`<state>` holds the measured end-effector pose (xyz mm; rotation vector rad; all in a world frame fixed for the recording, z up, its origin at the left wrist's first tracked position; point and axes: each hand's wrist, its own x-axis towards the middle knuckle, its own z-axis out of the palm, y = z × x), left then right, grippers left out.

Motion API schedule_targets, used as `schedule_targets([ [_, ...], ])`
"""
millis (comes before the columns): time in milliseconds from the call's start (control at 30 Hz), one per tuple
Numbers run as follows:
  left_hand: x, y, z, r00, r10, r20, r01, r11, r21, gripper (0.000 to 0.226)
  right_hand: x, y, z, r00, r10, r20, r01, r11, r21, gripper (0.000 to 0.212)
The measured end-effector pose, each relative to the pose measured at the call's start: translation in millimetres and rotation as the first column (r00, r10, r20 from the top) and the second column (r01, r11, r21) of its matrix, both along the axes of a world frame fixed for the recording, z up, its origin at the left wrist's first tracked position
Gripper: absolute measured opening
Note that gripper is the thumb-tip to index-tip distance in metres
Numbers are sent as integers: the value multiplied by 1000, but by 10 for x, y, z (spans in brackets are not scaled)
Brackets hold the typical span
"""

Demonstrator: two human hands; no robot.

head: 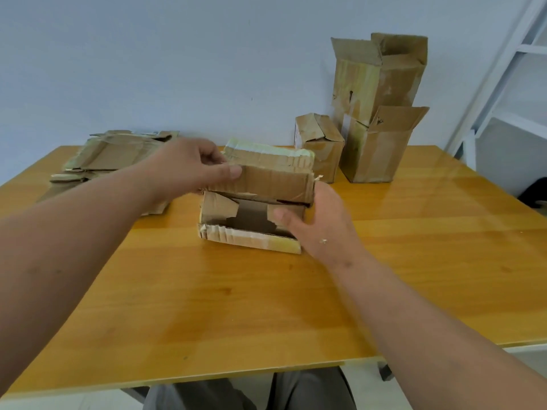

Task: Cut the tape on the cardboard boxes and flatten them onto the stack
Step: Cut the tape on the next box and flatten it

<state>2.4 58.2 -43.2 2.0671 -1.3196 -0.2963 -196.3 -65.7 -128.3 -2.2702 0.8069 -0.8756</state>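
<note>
Head view: my orange wooden desk (266,306) fills most of what I see, pushed against a pale wall (177,69), with a white metal frame (503,84) off to the right. At the desk's far right stands the tall cardboard box (376,75), its top flaps open and upright. Just in front of it sits a medium box (376,152), also open at the top, and beside that, to the left, a small box (321,146) with its flaps partly folded in. At the far left lies the stack of flattened cardboard (112,158), spread flat on the desk.

Near the middle of the desk, between my hands, is the torn box (257,196) I am working on. It lies on its side with the open end towards me, its near flaps ragged and pale tape along the edges. My left hand (189,167) holds the upper flap: the fingers curl over its left corner with the thumb (231,172) pressed on the flap's face. My right hand (319,223) is against the box's right side, the fingers fairly straight and apart; they seem to touch the cardboard, though motion blur makes that hard to tell. My grey trousers (296,392) show below the desk's near edge.
</note>
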Motion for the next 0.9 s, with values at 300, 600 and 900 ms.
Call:
schedule_targets([
  [300,-84,-175,-198,956,291,27,-269,914,-304,45,195,271,-172,952,-298,65,291,951,105,104],
  [600,-252,-201,-324,892,155,426,-99,984,-151,41,374,241,-171,883,-469,27,468,882,52,87],
  [900,-310,-261,-640,821,224,524,-200,974,-103,82,86,190,-183,950,-211,231,120,927,354,69],
])
